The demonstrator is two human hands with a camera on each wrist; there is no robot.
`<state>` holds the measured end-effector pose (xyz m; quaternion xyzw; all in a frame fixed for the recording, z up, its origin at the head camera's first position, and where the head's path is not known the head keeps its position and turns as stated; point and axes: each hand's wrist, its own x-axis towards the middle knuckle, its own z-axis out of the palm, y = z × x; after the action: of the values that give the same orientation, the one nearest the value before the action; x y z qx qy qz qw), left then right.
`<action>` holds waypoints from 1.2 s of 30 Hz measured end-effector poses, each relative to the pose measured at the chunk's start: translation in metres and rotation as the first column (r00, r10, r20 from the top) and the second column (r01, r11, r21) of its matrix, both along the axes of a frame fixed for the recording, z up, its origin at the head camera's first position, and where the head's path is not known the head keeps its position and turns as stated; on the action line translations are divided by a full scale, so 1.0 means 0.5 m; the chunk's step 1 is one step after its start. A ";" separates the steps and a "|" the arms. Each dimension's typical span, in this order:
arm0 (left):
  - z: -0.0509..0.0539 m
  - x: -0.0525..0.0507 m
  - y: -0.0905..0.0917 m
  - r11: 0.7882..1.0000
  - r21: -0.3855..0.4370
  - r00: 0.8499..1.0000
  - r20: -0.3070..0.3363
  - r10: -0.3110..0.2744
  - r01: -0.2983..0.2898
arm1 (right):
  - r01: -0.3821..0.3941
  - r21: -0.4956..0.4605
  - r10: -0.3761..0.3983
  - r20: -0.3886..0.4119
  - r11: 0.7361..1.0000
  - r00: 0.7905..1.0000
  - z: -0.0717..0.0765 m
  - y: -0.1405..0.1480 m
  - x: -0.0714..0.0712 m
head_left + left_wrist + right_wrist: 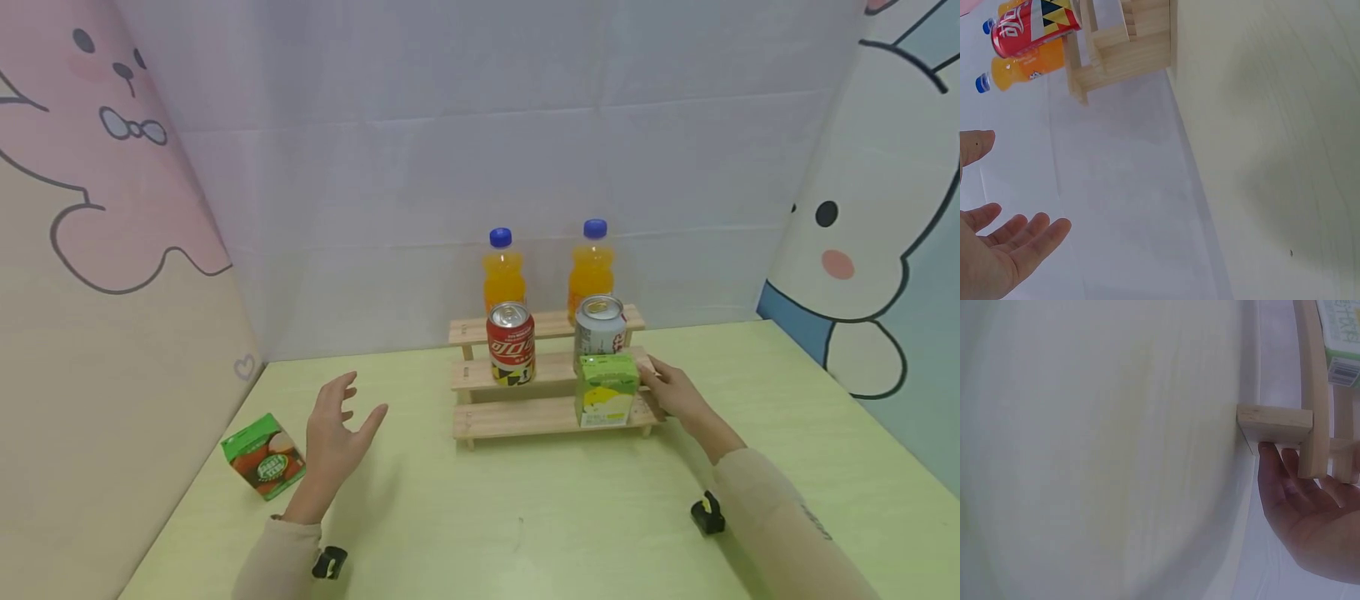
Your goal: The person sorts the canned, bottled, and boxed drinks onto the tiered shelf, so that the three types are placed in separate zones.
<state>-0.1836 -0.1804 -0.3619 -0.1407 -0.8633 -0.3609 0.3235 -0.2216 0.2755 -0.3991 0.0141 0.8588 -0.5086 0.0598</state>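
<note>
A three-step wooden display rack [517,419] stands on the table, its right end gripped by my right hand [678,392]. In the right wrist view, the fingers of that hand [1316,519] lie against the rack's leg and board end. Close beside it, a green juice carton [607,392] is on the lowest step. A red cola can [512,343] and a silver-white can [600,329] occupy the middle step. Two orange drink bottles [504,279] with blue caps stand on the top step. My left hand [333,433] is held above the table, fingers spread, holding nothing.
To the left of my left hand, a green and red-brown juice carton [266,457] lies on the pale yellow table [480,517]. A white cloth wall [375,183] rises behind the rack, with cartoon-printed panels on both sides.
</note>
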 end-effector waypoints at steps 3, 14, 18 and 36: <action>-0.002 0.001 -0.014 0.999 0.016 0.999 0.031 0.033 -0.033 | 0.004 0.002 -0.004 0.003 1.000 1.000 0.001 -0.001 0.000; 0.013 0.008 -0.060 0.996 0.040 0.993 0.093 0.077 -0.081 | 0.006 0.011 -0.005 -0.008 1.000 1.000 0.000 -0.001 0.002; 0.022 0.012 -0.079 0.993 0.030 0.987 0.112 0.114 -0.118 | 0.006 0.001 -0.006 -0.001 1.000 1.000 0.001 -0.001 0.001; 0.027 0.035 -0.170 0.972 -0.042 0.948 0.211 0.237 -0.233 | 0.001 0.007 0.000 -0.014 1.000 1.000 0.000 0.000 0.000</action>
<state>-0.1663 -0.2653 -0.3482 0.0001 -0.9067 -0.3258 0.2680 -0.2217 0.2757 -0.3992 0.0109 0.8611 -0.5055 0.0536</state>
